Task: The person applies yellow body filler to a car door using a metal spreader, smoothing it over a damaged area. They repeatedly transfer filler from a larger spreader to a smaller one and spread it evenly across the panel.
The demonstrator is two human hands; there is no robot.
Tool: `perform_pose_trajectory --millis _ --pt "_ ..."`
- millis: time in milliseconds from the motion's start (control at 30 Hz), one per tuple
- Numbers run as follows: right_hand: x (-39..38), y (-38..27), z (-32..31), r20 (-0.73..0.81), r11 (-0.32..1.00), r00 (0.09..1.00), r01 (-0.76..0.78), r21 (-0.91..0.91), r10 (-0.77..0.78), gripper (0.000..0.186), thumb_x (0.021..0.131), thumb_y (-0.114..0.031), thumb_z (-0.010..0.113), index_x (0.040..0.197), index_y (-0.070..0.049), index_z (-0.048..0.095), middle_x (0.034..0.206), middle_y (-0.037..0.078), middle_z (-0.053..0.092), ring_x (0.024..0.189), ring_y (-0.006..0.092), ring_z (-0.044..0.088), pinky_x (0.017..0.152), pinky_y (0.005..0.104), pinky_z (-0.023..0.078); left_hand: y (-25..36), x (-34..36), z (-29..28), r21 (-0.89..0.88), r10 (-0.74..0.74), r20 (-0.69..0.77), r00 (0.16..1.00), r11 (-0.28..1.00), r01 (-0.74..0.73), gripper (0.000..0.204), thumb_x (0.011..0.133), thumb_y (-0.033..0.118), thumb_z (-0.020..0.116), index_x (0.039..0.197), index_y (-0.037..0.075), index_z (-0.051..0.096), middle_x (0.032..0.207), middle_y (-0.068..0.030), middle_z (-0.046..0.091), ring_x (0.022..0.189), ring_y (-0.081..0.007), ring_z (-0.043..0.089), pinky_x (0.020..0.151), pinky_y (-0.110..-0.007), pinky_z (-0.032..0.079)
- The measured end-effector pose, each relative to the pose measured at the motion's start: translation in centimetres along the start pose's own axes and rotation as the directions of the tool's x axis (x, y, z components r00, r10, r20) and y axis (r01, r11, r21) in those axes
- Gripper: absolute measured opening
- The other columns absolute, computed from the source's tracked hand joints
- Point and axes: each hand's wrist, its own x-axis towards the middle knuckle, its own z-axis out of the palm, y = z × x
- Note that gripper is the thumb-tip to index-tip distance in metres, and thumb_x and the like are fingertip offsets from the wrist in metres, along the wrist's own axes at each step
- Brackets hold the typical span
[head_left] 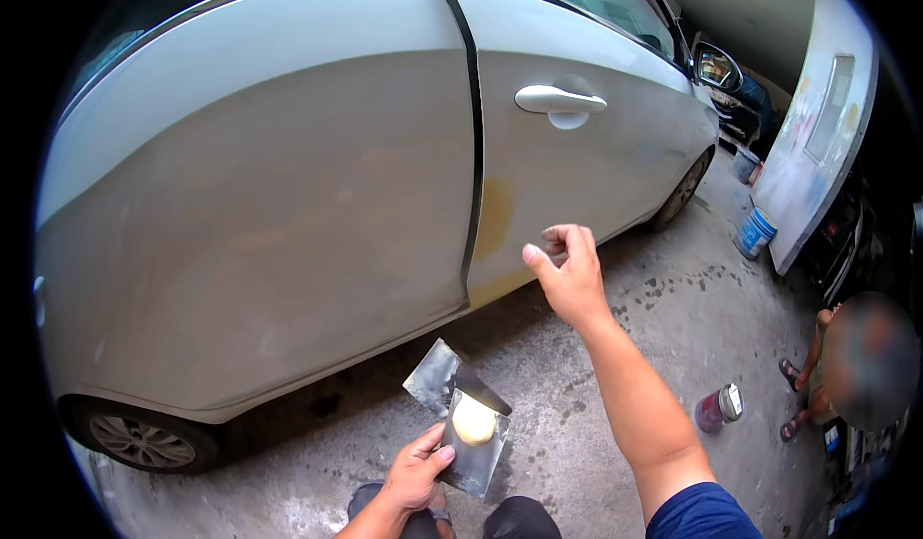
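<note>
My left hand (415, 476) grips metal putty spreaders: one (473, 470) carries a pale yellow blob of paste (473, 422), and another blade (433, 374) sticks out behind it. My right hand (567, 275) is raised in front of the white car's door (586, 164), fingers loosely curled and apart from the thumb, holding nothing. Behind it, a yellowish patch (495, 212) marks the lower door beside the dark gap to the rear door (269, 212), whose surface looks dull grey. Whether my fingertips touch the car I cannot tell; they appear short of it.
A jar (717, 409) stands on the stained concrete floor (654, 356). At the right, a person (819, 395) in sandals sits or squats. A loose white panel (808, 135) leans beside a blue-labelled bucket (755, 231). The car's wheel (144, 438) is at lower left.
</note>
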Motion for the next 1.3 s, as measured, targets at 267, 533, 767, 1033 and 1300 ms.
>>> perform_pose_trajectory --millis 267,533,767,1033,1300 --pt "15.5 -6.9 4.1 -0.185 0.81 0.947 0.111 -0.575 -0.262 0.052 0.078 -0.04 0.072 0.107 -0.001 0.054 0.116 0.015 0.044 0.114 0.0303 0.042 0.096 0.0432 0.036 -1.1 -1.0 -2.1 -0.012 0.011 -0.13 0.992 1.0 -0.013 0.044 0.095 0.002 0.051 0.138 -0.003 0.045 0.129 -0.0073 0.056 0.117 -0.0149 0.052 0.103 -0.031 0.039" --pt "16.6 -8.1 4.9 -0.181 0.736 0.929 0.125 -0.666 -0.321 0.049 0.075 -0.031 0.069 0.107 0.002 0.054 0.122 0.019 0.044 0.117 0.0359 0.042 0.1 0.045 0.037 -1.0 -0.5 -2.2 -0.073 0.045 -0.242 0.969 0.995 -0.064 0.042 0.095 0.003 0.053 0.136 -0.003 0.047 0.127 -0.0092 0.059 0.116 -0.0176 0.055 0.103 -0.034 0.041" --pt "12.4 -5.8 -1.4 -0.191 0.607 0.796 0.258 -0.752 -0.574 0.048 0.072 -0.033 0.068 0.106 -0.001 0.058 0.122 0.024 0.048 0.119 0.0396 0.042 0.101 0.0448 0.037 -0.3 -0.7 -2.7 -0.072 0.226 -0.23 0.947 0.966 -0.249 0.046 0.094 0.003 0.054 0.138 -0.004 0.044 0.127 -0.0106 0.059 0.115 -0.0191 0.057 0.102 -0.034 0.043" --pt "1.7 -2.9 -18.8 -0.122 0.5 0.825 0.211 -0.84 -0.552 0.042 0.077 -0.042 0.071 0.088 -0.003 0.061 0.104 0.014 0.056 0.101 0.0285 0.052 0.087 0.0385 0.044 0.7 -1.4 -2.7 0.062 0.207 -0.294 0.933 0.978 -0.197 0.046 0.091 0.001 0.054 0.136 -0.005 0.045 0.13 -0.0128 0.057 0.12 -0.0221 0.054 0.106 -0.036 0.039" --pt "-8.2 4.8 -41.1 -0.294 0.707 0.895 0.032 -0.707 -0.335 0.032 0.09 -0.026 0.069 0.076 -0.002 0.053 0.082 0.003 0.044 0.068 0.0101 0.044 0.057 0.0255 0.036 0.2 -0.6 -0.6 0.083 0.182 -0.218 0.959 0.982 -0.167 0.049 0.091 0.003 0.055 0.138 -0.006 0.042 0.132 -0.0133 0.056 0.121 -0.0219 0.054 0.107 -0.036 0.038"
